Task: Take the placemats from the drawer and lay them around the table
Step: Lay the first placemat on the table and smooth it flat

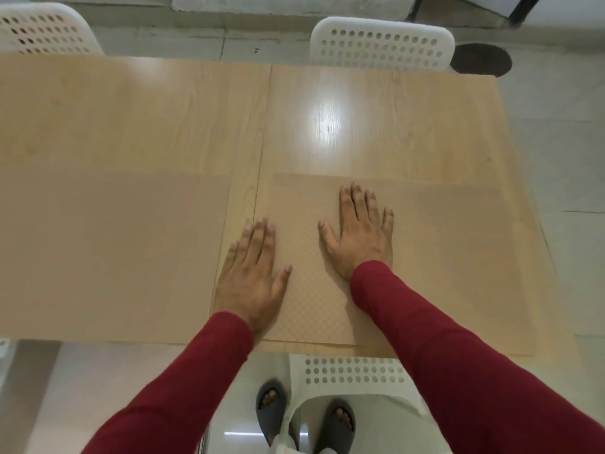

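Note:
A tan placemat [451, 257] with a fine checked pattern lies flat on the near right part of the wooden table [360, 126]. My right hand [358, 237] presses flat on it with fingers straight and spread. My left hand [252, 276] lies flat at the mat's left edge, partly on the mat and partly on the table. A second tan placemat [108, 253] lies flat on the near left part of the table, apart from both hands. No drawer is in view.
White perforated chairs stand at the far left [42, 27], the far right [383, 44] and under the near edge [353, 371]. My feet in grey slippers [271, 407] stand on the pale tiled floor. A dark round patch [481, 59] marks the floor at the far right.

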